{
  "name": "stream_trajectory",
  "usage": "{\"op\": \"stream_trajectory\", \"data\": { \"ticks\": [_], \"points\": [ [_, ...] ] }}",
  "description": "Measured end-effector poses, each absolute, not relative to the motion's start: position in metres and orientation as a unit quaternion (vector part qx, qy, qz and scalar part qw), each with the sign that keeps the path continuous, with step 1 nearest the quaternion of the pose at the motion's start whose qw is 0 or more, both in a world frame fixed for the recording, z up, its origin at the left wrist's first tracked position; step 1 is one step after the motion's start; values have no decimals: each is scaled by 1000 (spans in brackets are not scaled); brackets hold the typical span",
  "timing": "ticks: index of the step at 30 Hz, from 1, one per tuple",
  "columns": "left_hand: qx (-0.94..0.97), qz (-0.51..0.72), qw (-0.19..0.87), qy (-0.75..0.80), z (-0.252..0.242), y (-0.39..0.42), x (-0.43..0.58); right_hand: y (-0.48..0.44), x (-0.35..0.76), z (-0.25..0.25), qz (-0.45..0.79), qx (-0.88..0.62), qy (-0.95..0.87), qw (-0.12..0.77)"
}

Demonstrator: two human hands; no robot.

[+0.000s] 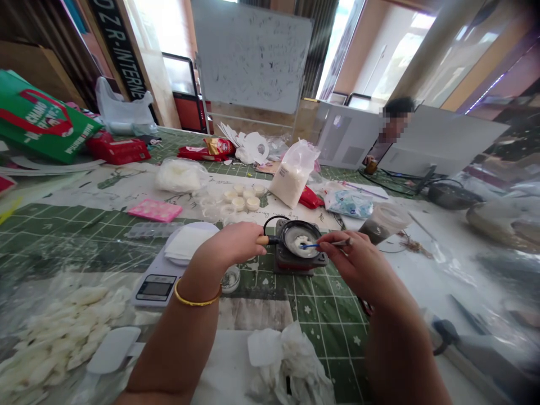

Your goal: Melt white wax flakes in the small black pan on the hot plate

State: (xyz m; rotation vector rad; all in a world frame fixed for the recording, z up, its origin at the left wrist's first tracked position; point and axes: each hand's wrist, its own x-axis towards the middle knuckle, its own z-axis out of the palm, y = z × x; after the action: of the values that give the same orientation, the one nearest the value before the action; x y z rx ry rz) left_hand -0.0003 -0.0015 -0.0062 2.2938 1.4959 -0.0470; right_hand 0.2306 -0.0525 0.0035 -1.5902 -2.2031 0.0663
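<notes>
The small frying pan (296, 228) on the hot plate (295, 264) looks light and stiff (perhaps hot), best held by its handle (262, 240), where the left hand (230, 243) has fingers clamped, while the right hand (349, 256) pinches a blue stirrer (311, 246).

The green, white-gridded tabletop (331, 315) carries a dark square hotplate (295, 266), a white digital scale (157, 288) nearer the left edge and a green-and-red bag (31, 121) toward the far left corner.

There is one pan (289, 237), one hotplate (295, 265), one stirrer (311, 246), one scale (171, 270) and one whiteboard (253, 56).
</notes>
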Motion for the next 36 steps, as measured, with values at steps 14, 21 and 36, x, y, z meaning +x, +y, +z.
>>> {"op": "stream_trajectory", "data": {
  "ticks": [14, 21, 36],
  "points": [
    [826, -9, 194, 529, -6, -2, -2, -53, 232, 3, 11, -593, -779, 202],
    [826, -9, 198, 528, -4, -3, -2, -52, 229, 4, 22, -588, -782, 205],
    [828, -11, 195, 526, -4, -4, -2, -54, 228, 5, 29, -576, -790, 206]
  ]
}}
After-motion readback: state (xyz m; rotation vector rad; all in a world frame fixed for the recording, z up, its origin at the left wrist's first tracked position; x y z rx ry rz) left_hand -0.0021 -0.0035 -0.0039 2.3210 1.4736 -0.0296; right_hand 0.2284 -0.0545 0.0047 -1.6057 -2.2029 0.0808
